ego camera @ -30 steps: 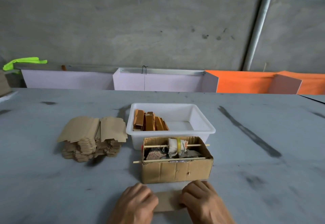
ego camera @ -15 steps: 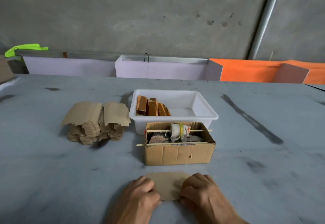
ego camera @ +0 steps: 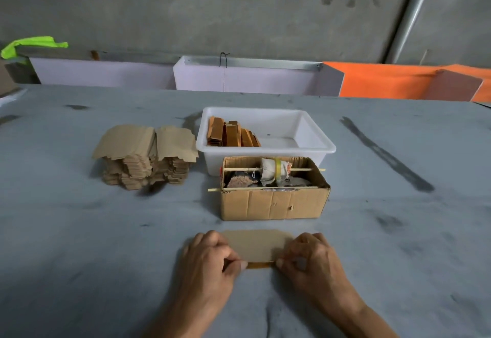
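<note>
Head view: we've got a flat cardboard piece (ego camera: 253, 244) lying on the counter (ego camera: 106, 244), bottom centre of the frame.
Left hand (ego camera: 210, 260): grip pinching the piece's near left edge.
Right hand (ego camera: 310, 260): same deal, grip pinching the near right edge.
Just above: we see a cardboard box (ego camera: 273, 205), with a white tub (ego camera: 313, 136) behind it.
Centre left: stack of blanks (ego camera: 143, 167).

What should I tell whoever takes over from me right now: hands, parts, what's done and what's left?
Left hand and right hand: each pinches the near edge of the flat brown cardboard piece lying on the grey table.
Done: several folded orange-brown pieces stand in the white plastic tub.
Left: probably fold this piece, then work through the stack of cardboard blanks at the left.
</note>
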Demonstrator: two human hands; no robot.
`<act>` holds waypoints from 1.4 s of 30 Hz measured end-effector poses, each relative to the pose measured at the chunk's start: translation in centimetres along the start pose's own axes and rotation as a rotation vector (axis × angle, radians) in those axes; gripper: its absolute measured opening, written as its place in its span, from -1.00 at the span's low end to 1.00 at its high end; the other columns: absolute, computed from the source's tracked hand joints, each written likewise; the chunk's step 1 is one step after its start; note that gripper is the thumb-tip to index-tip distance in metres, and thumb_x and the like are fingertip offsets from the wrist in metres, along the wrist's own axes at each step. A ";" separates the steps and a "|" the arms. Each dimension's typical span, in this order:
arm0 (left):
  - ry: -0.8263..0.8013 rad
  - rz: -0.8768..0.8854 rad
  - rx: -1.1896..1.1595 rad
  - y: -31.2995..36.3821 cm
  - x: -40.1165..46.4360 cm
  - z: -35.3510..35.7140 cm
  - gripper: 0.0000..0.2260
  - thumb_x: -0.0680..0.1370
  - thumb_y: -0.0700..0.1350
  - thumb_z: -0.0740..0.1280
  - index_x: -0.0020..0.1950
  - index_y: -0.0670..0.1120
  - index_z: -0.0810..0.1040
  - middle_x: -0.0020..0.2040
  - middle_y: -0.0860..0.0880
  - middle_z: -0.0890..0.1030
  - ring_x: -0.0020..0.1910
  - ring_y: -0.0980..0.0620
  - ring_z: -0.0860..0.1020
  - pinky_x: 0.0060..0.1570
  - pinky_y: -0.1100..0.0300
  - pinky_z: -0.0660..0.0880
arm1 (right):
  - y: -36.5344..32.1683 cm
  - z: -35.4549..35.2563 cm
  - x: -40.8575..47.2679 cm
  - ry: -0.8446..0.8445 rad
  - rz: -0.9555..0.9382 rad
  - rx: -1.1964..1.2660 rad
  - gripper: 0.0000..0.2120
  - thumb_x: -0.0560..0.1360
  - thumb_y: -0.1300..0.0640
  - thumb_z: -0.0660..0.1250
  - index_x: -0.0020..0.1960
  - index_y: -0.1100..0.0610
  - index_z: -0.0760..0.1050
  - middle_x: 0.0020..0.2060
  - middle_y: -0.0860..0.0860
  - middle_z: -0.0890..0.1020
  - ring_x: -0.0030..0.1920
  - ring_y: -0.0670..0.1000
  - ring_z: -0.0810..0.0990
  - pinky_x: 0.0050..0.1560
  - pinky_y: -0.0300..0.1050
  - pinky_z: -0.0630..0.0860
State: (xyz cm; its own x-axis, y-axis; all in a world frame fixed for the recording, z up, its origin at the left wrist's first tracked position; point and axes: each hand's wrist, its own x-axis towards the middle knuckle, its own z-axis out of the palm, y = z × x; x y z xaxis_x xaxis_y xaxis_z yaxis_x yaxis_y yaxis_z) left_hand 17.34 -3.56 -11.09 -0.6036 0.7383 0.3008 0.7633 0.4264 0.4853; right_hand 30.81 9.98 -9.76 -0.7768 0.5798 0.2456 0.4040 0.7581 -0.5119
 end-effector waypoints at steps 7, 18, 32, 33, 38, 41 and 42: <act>-0.014 -0.149 0.016 -0.3 0.1 -0.2 -0.73 0.34 0.24 0.42 -0.33 0.06 0.58 -0.17 0.27 0.35 0.01 0.18 0.36 0.03 0.19 0.27 | -0.2 0.1 0.5 -0.026 0.161 -0.018 -0.86 0.40 -0.02 0.43 -0.11 0.03 0.66 -0.24 -0.16 0.44 0.05 -0.07 0.40 0.02 -0.20 0.37; 0.046 -0.310 0.057 -0.7 0.2 -0.4 -0.61 0.24 0.30 0.45 -0.53 0.09 0.39 -0.14 0.24 0.37 -0.01 0.17 0.28 -0.03 0.15 0.19 | -0.5 -0.9 1.7 -0.146 0.308 -0.049 -0.65 0.27 -0.11 0.53 -0.43 -0.10 0.36 -0.28 -0.17 0.43 0.01 -0.02 0.41 0.03 -0.13 0.43; 0.064 -0.290 0.082 0.9 -0.4 -0.9 -0.75 0.35 0.02 0.47 -0.33 0.12 0.38 -0.09 0.18 0.39 0.09 0.02 0.37 -0.07 0.15 0.12 | -0.6 -0.2 -0.2 0.061 0.167 0.096 -0.74 0.33 0.23 0.52 -0.36 -0.08 0.55 -0.27 -0.16 0.53 -0.04 0.03 0.41 0.03 0.05 0.43; 0.080 -0.198 0.099 1.3 -0.5 -1.0 -0.75 0.31 -0.06 0.49 -0.35 0.10 0.41 -0.12 0.15 0.44 0.00 -0.02 0.44 -0.13 0.14 0.14 | -0.5 0.1 -0.6 0.136 0.062 0.045 -0.77 0.30 0.28 0.53 -0.35 -0.02 0.59 -0.30 -0.13 0.54 -0.10 0.06 0.42 -0.06 0.07 0.45; 0.123 0.239 0.269 3.3 -1.2 -0.8 -0.78 0.32 -0.11 0.16 -0.50 -0.07 0.50 -0.39 0.00 0.48 -0.36 -0.02 0.53 -0.43 0.17 0.44 | -0.8 0.7 -1.1 0.238 -0.329 -0.230 -0.82 0.19 0.34 0.44 -0.36 0.06 0.61 -0.41 -0.03 0.53 -0.38 0.08 0.49 -0.41 -0.09 0.46; 0.067 0.299 0.383 3.7 -2.0 -0.7 -0.78 0.27 -0.15 0.12 -0.51 -0.07 0.50 -0.45 0.00 0.46 -0.41 0.00 0.53 -0.49 0.24 0.41 | -1.1 1.0 -1.5 0.252 -0.370 -0.357 -0.88 0.22 0.28 0.31 -0.40 0.10 0.55 -0.41 0.01 0.52 -0.47 0.06 0.45 -0.48 -0.21 0.36; 0.066 0.313 0.417 3.8 -2.3 -0.5 -0.78 0.27 -0.16 0.12 -0.50 -0.07 0.52 -0.45 -0.01 0.46 -0.42 -0.01 0.52 -0.47 0.23 0.41 | -1.1 1.1 -1.7 0.260 -0.384 -0.390 -0.86 0.26 0.26 0.24 -0.40 0.10 0.52 -0.40 0.03 0.52 -0.49 0.06 0.45 -0.49 -0.21 0.34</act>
State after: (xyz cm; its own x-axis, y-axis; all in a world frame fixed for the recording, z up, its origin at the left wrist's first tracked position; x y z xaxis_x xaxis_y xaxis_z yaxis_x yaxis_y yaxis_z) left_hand 21.50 -3.84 -9.55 -0.3353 0.8349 0.4366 0.9280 0.3725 0.0004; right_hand 31.16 7.77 -10.52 -0.7784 0.2601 0.5714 0.3042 0.9524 -0.0192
